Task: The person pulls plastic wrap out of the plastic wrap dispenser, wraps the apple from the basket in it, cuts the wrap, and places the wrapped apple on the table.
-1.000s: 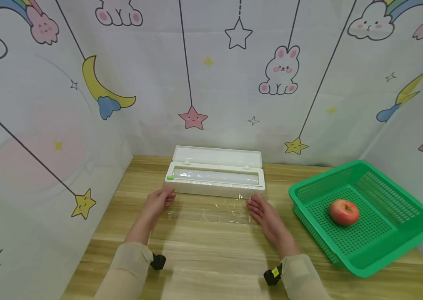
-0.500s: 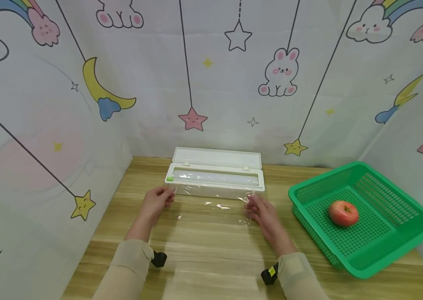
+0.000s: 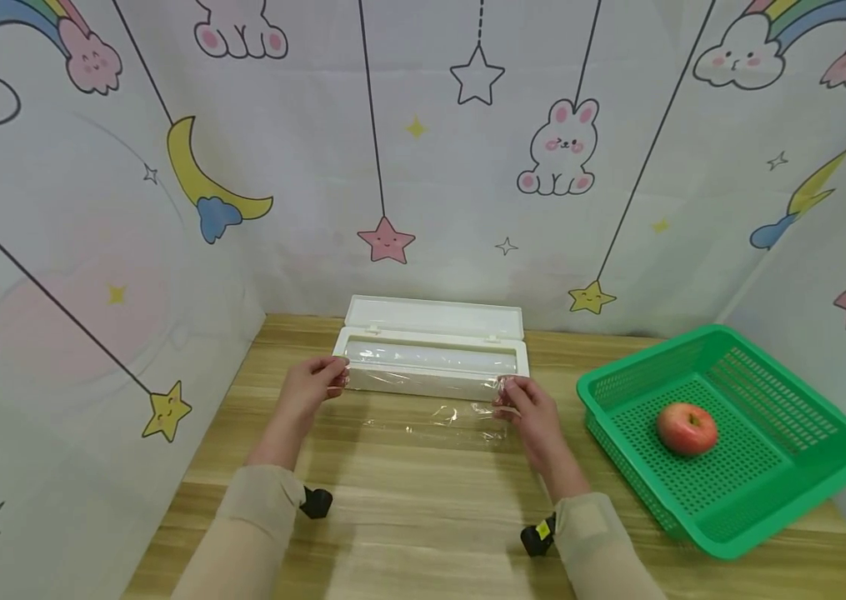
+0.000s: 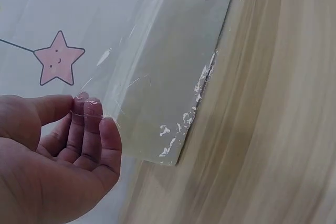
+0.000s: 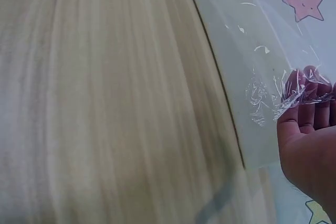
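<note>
A white plastic-wrap dispenser [image 3: 403, 382] stands at the back of the table, its hinged lid [image 3: 433, 317] raised toward the wall. Inside lies a roll of plastic wrap [image 3: 430, 358]. A clear sheet of plastic wrap [image 3: 453, 414] hangs in front of the box, held at its two sides. My left hand [image 3: 306, 387] pinches the left corner between thumb and fingers, right at the box's front left end. At the front right end, my right hand [image 3: 533, 415] pinches the other corner, where the film is bunched and wrinkled over the fingers [image 5: 307, 114].
A green plastic basket [image 3: 768, 546] stands to the right of my right forearm, with a red apple [image 3: 688, 429] in it. The wooden table [image 3: 407, 517] runs back to a cartoon-printed cloth wall [image 3: 302, 167]; similar cloth closes both sides.
Both hands have risen slightly toward the box's front edge, drawing the film with them. The green piece at the box's left end is now hidden behind my left fingers. Basket and apple stay put.
</note>
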`<state>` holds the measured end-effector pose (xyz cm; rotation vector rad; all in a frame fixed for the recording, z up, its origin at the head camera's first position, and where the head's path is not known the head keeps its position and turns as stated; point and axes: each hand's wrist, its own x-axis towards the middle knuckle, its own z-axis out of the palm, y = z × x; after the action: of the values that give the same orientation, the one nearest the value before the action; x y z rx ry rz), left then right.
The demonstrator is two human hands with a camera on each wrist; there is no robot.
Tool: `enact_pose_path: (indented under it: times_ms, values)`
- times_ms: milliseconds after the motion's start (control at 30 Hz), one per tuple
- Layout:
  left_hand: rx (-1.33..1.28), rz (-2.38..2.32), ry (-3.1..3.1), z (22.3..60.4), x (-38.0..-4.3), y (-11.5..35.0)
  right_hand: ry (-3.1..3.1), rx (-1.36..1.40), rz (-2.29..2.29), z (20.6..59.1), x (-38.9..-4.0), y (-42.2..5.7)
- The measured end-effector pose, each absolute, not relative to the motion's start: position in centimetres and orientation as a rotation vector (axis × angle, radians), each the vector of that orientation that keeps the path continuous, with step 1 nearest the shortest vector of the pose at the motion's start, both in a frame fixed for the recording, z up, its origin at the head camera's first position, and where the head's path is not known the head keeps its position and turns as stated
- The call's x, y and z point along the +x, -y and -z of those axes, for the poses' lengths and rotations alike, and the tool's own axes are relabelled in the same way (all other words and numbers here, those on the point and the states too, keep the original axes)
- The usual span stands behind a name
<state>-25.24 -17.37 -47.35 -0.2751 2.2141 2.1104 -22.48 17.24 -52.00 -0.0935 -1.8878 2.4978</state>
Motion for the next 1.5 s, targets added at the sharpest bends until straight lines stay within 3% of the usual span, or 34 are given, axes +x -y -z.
enact_pose_path:
  times_ms: [267,633,1500]
  values:
    - [-0.313,-2.121,-2.142,45.9,-26.1,17.4,1.860,0.003,-2.451,51.2,-23.9,-17.4]
    - [-0.265,-2.168,-2.102,44.2,-26.5,17.6,1.810,-0.077,-2.540,48.9,-24.5,-17.4]
    - [-0.176,-2.138,-2.111,42.0,-23.6,19.0,1.791,0.090,-2.506,46.1,-22.8,-18.0]
